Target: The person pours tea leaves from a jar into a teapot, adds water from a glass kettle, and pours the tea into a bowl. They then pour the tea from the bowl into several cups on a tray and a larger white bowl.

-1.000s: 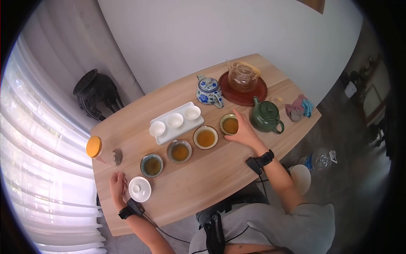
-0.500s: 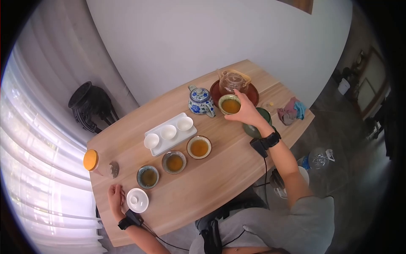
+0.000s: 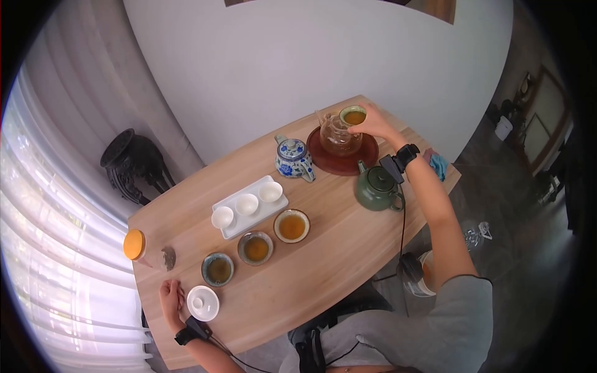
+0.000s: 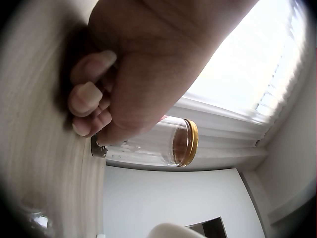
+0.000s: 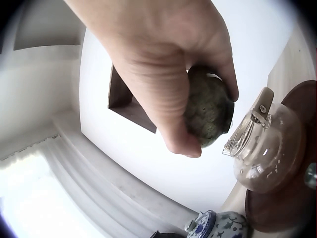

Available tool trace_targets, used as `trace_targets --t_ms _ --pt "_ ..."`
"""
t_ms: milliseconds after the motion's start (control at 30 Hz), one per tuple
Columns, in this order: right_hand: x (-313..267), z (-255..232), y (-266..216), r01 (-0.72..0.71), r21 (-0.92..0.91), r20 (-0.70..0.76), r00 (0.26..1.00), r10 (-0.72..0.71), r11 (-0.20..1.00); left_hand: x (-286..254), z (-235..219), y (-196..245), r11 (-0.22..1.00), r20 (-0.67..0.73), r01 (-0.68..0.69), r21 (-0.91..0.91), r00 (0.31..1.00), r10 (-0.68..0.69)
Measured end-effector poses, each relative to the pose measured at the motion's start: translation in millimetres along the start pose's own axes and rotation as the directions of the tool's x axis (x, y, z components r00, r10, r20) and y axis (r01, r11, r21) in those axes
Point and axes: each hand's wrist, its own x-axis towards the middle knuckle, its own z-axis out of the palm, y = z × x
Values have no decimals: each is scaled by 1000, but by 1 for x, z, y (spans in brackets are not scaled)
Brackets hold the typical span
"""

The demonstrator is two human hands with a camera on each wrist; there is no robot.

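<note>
My right hand grips a green teacup of amber tea between thumb and fingers, raised over the far right of the table. In the right wrist view the cup's dark mottled outside shows between thumb and fingers, beside the glass teapot. That teapot stands on a round red-brown tray. My left hand rests on the table with loosely curled fingers and holds nothing, next to a white lidded bowl. A glass jar with a yellow lid stands beyond it.
Three cups of tea, including a blue-grey cup, form a diagonal row. Behind them lies a white tray bearing three small white cups. A blue-and-white teapot and a green teapot stand nearby. Cloths lie at the right edge.
My right hand has lifted the green teacup from the right end of the row and carried it up and away over the glass teapot. The left hand has stayed in place.
</note>
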Motion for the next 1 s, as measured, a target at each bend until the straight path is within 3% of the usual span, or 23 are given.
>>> trace_targets --t_ms 267,333,767,833,1000 --pt "25 -3 5 9 -105 39 999 -5 994 0 -2 -2 1000 17 3 -18 1000 -3" --pt "28 -7 1 1 -87 112 994 9 996 -1 -1 -1 1000 12 9 -15 1000 -9" --pt "50 9 11 99 -201 95 992 -81 975 -1 0 1 999 -1 35 -3 999 -35" --pt "56 6 12 0 -293 217 974 67 956 0 -2 0 999 3 36 -5 999 -36" --pt "65 11 21 40 -301 218 976 28 953 0 -1 0 999 -2 39 -1 999 -39"
